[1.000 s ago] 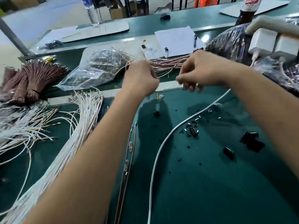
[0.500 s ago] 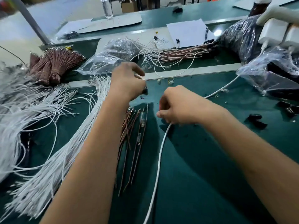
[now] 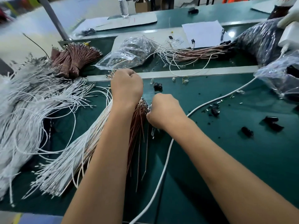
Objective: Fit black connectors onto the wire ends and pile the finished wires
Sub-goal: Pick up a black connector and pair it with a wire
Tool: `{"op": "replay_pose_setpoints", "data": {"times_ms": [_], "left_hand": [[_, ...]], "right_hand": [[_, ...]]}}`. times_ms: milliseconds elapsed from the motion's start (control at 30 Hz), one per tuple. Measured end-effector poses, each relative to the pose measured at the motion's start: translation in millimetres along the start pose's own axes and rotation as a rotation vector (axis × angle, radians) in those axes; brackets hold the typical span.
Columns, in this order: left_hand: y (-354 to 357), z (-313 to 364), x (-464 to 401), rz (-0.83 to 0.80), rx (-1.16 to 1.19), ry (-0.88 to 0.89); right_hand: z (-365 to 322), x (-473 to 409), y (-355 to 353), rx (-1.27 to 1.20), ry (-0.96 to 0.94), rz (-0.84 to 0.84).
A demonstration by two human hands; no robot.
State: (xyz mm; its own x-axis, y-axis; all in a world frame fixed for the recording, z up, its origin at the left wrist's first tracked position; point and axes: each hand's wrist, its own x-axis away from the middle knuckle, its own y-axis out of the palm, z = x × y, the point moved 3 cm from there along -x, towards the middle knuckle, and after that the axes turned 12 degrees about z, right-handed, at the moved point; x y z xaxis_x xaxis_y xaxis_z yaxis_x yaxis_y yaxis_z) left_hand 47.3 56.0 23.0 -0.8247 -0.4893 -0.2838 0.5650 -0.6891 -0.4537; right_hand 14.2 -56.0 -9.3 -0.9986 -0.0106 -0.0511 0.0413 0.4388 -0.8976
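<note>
Both hands sit clenched over the brown wires [image 3: 137,126] on the green counter [image 3: 226,159]: left hand [image 3: 127,88] fisted, right hand [image 3: 165,110] pinching their ends.

We're looking down at a long desk [image 3: 242,167] covered in a dark green mat, with a pale metal strip [image 3: 202,72] running across it toward 12 o'clock. Past that there's a second green desk [image 3: 210,15] further back. A grey metal post [image 3: 54,18] slants up at about 11 o'clock, and the floor [image 3: 24,29] behind it looks pale and kinda blurry. Cardboard boxes [image 3: 141,6] and dark chair or frame legs [image 3: 155,4] sit at 12. Something orange [image 3: 233,0] peeks in around 1 o'clock. Light is bright and even, with glare on the far desk edge.
</note>
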Motion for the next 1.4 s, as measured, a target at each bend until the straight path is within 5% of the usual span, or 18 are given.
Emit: {"op": "replay_pose_setpoints", "data": {"times_ms": [233, 400, 533, 667, 867, 967, 1133, 1267, 1400], "left_hand": [[-1.3, -5.3, 2.2, -0.078, -0.077, -0.031], [8.7, -1.6, 10.4, -0.283, -0.523, 0.054], [10.9, -1.4, 7.3, -0.299, -0.657, 0.096], [10.1, 6.1, 1.4, -0.173, -0.55, 0.021], [14.3, 8.8, 9.3, -0.003, -0.039, -0.041], [16.7, 15.5, 16.9, 0.17, 0.137, 0.013], [44.7, 24.0, 41.2, 0.035, 0.436, -0.1], [70.4, 29.4, 69.7, -0.198, 0.79, -0.235], [86.3, 23.5, 81.8, -0.271, 0.843, -0.235]], "right_hand": [[28.9, -13.7, -18.8, -0.259, 0.072, 0.011], [38.8, -21.7, -24.5, -0.215, 0.04, 0.098], [35.0, -15.2, -31.7, 0.021, -0.072, 0.07], [19.6, 10.7, -26.2, 0.237, -0.203, -0.096], [16.5, 9.3, -16.3, 0.24, -0.249, -0.142], [40.9, -7.9, -34.4, -0.049, -0.091, -0.008], [99.9, -15.4, -71.2, -1.277, 0.175, 0.282], [141.2, -9.5, -81.7, -1.528, 0.209, 0.41], [159.0, -1.0, -77.3, -1.601, 0.186, 0.41]]}}
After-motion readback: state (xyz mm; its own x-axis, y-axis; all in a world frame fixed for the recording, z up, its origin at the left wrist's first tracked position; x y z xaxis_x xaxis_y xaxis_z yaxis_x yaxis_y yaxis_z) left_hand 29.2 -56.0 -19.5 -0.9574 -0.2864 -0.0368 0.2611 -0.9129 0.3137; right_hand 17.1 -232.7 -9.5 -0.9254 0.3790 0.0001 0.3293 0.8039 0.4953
